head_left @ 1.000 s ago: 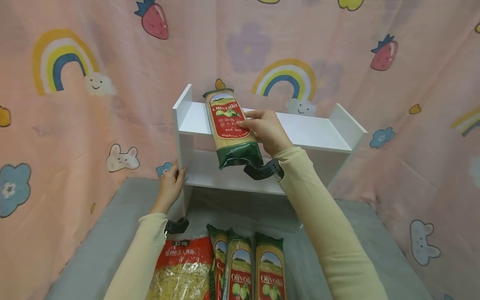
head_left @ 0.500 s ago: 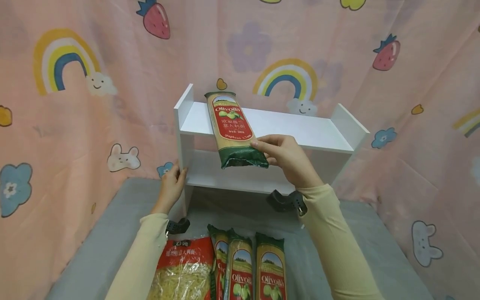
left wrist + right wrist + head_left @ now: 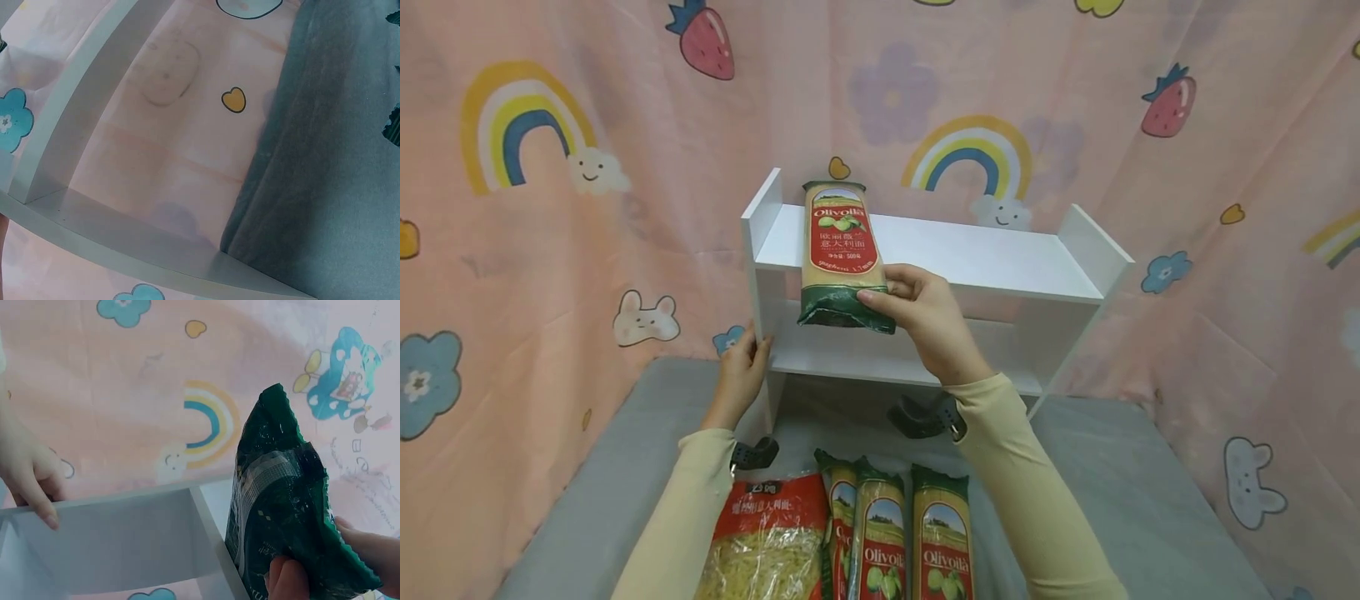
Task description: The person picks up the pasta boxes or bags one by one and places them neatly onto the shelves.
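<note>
A white two-tier shelf rack (image 3: 985, 256) stands on the grey surface. On the left end of its upper board lies a pack of spaghetti (image 3: 841, 237), its green near end sticking out over the front edge. My right hand (image 3: 928, 321) pinches the near right corner of that pack between thumb and fingers. The pack's green end (image 3: 275, 506) appears large in the right wrist view. My left hand (image 3: 741, 379) grips the rack's left side panel, thumb in front. In the left wrist view the rack's boards (image 3: 69, 106) show, but hardly any of the hand.
In front of the rack lie a red-topped bag of pasta (image 3: 765, 533) and several more spaghetti packs (image 3: 942, 533). A pink printed curtain (image 3: 700, 167) hangs close behind. The rack's right side panel (image 3: 1090, 250) rises above the upper board.
My right hand has slid from the spaghetti pack's middle to its near right corner. The pack has turned straighter and shifted a little left. My left hand has stayed on the side panel.
</note>
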Action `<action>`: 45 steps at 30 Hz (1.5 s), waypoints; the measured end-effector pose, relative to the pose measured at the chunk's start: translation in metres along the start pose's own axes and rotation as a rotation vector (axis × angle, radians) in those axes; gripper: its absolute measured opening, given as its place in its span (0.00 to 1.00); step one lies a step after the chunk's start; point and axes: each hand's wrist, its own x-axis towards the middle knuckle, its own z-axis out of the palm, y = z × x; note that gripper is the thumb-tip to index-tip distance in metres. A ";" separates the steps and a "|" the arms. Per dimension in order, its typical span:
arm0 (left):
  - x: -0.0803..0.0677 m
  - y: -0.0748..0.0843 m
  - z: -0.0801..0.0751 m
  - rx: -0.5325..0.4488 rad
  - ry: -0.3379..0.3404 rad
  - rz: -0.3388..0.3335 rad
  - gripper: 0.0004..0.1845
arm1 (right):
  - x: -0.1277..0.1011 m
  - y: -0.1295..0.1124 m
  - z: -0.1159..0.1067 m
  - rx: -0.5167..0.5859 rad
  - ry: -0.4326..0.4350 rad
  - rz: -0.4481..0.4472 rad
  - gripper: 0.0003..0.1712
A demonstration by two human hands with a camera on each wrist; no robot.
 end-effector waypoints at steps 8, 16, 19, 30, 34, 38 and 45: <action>0.000 0.000 0.002 0.000 0.018 0.015 0.12 | 0.011 0.003 0.013 0.018 -0.004 -0.007 0.22; 0.000 0.001 0.001 -0.010 0.012 -0.010 0.14 | 0.013 0.007 0.019 0.021 0.009 -0.001 0.22; -0.001 0.000 0.002 -0.012 0.012 0.001 0.13 | 0.011 0.011 0.016 0.023 0.001 0.009 0.24; 0.001 -0.002 0.002 -0.004 0.022 0.009 0.14 | -0.009 0.016 -0.004 0.085 -0.037 -0.029 0.21; 0.001 -0.002 0.002 0.001 0.023 0.017 0.15 | -0.019 0.023 -0.013 0.087 -0.054 -0.033 0.21; 0.002 -0.003 0.002 0.000 0.016 0.012 0.16 | -0.033 0.033 -0.024 0.100 -0.083 -0.012 0.22; 0.002 -0.001 0.000 -0.012 -0.009 -0.037 0.17 | -0.058 0.051 -0.042 0.092 -0.109 0.039 0.19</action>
